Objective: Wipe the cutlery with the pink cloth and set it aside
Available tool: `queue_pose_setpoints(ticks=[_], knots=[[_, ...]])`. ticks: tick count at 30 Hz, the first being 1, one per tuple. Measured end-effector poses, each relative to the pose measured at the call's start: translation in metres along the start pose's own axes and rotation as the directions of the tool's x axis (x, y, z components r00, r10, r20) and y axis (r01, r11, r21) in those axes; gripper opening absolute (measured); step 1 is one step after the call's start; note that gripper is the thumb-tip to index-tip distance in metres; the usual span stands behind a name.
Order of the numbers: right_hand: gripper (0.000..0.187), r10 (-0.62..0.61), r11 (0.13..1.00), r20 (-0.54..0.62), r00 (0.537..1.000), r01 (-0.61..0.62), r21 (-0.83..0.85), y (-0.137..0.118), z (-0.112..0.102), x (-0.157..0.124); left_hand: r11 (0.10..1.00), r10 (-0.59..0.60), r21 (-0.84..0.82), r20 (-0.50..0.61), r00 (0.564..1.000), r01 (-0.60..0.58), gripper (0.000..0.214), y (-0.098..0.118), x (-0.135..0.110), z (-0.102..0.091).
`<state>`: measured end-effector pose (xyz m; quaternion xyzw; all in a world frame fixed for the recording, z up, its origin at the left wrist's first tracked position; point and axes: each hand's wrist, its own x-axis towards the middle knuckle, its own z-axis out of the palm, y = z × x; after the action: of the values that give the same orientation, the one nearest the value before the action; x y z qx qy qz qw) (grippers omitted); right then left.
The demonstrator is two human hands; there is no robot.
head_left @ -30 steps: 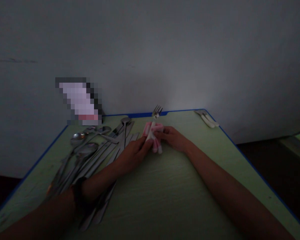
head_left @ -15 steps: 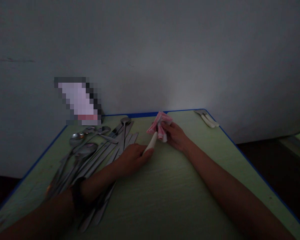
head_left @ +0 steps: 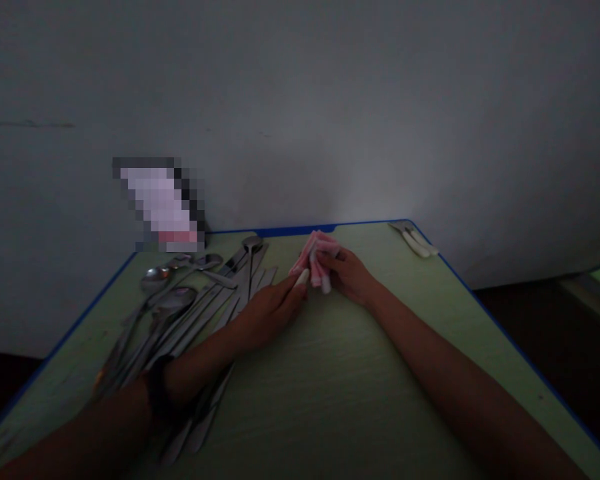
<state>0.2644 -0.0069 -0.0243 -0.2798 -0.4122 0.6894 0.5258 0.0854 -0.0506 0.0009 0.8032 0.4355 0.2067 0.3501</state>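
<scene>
My left hand is closed around a piece of cutlery with a white handle; its far end is covered by cloth, so its kind does not show. A pink and white cloth is bunched around that hidden end. My right hand grips the cloth from the right, thumb and fingers pressed into its folds. Both hands meet above the middle of the table, just right of a spread of metal cutlery.
Spoons and long flat-handled metal cutlery lie in a loose pile at left. Two white-handled utensils, seemingly forks, rest at the far right corner. A pixelated upright object leans near the wall. Blue edging borders the green table.
My left hand has shifted up along the white handle, closer to the cloth, and less handle shows. The cloth has moved slightly left and down, its folds changed.
</scene>
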Motion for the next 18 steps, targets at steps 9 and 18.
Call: queue_pose_setpoints(ticks=[9,18], knots=[[0.029,0.011,0.997,0.050,0.999,-0.007,-0.075,-0.0020,0.0013,-0.0019,1.000,0.020,0.019,0.036,0.999,-0.020,0.036,-0.0002,-0.0004,-0.0015],[0.034,-0.046,0.983,0.058,0.997,0.056,-0.176,0.0010,-0.0018,-0.0016,0.999,0.032,0.032,0.032,0.999,-0.033,0.035,0.0018,-0.0012,-0.0021]])
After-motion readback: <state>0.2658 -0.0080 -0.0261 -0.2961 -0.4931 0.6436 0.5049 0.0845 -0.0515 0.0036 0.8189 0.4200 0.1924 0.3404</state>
